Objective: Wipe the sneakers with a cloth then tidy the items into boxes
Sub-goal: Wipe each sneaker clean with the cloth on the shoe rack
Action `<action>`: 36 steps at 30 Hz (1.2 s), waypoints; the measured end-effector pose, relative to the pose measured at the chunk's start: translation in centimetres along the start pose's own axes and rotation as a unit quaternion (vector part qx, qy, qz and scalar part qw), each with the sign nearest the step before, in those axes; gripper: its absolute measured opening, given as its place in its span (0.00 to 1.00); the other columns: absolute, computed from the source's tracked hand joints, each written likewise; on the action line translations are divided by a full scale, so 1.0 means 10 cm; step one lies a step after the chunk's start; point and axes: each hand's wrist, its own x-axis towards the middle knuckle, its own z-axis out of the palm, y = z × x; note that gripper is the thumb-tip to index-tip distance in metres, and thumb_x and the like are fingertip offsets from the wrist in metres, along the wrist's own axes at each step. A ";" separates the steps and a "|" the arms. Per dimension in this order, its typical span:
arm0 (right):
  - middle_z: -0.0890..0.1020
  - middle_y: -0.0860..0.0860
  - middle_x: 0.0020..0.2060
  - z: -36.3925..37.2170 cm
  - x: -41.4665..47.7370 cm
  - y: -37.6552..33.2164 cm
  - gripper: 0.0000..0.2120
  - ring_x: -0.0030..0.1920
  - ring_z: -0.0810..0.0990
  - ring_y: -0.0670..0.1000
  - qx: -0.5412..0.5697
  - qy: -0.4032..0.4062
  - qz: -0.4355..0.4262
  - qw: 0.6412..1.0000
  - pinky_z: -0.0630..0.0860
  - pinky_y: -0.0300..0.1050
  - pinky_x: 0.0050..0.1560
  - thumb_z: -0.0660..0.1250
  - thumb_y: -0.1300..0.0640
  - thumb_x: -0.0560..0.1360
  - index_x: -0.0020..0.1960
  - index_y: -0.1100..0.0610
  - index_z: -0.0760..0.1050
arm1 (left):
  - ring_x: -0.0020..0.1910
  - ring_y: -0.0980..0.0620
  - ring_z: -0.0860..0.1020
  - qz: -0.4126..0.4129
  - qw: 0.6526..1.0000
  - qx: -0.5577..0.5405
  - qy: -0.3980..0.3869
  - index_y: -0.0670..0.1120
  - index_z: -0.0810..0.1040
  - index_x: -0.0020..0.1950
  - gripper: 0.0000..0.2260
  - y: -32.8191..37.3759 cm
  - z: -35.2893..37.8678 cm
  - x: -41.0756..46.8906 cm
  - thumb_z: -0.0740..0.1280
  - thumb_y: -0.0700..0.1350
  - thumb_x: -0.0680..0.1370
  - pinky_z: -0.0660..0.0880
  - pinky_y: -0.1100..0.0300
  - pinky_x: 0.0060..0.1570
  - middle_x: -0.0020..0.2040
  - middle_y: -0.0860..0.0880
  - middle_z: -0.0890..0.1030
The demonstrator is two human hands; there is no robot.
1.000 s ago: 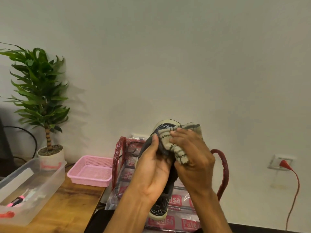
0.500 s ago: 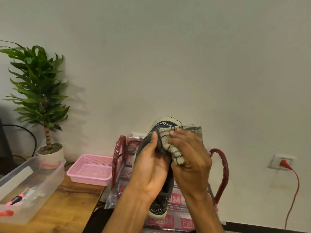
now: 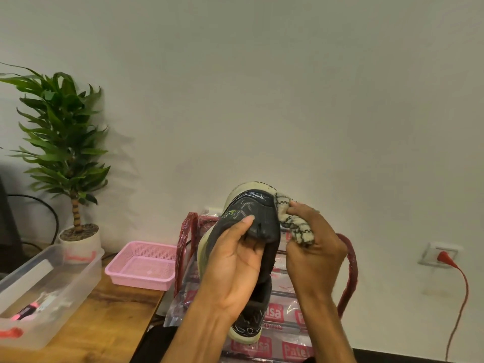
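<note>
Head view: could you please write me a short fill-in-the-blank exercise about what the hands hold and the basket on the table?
1. The left hand grips a dark ____ with a cream sole.
2. The right hand holds a bunched checked ____ against its upper end.
3. The basket on the wooden table is ____ in colour.

Missing words: sneaker; cloth; pink.

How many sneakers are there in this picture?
1: a sneaker held toe-up in the left hand, the right hand pressing a cloth to it. A second may be hidden.
</note>
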 end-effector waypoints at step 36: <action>0.84 0.51 0.51 0.01 0.01 -0.21 0.20 0.56 0.81 0.50 -0.018 -0.105 -0.100 0.989 0.80 0.54 0.54 0.71 0.73 0.65 0.53 0.57 0.81 | 0.50 0.50 0.83 0.154 0.873 0.463 -0.015 0.49 0.82 0.50 0.09 -0.24 -0.17 0.04 0.63 0.41 0.81 0.80 0.55 0.51 0.47 0.49 0.85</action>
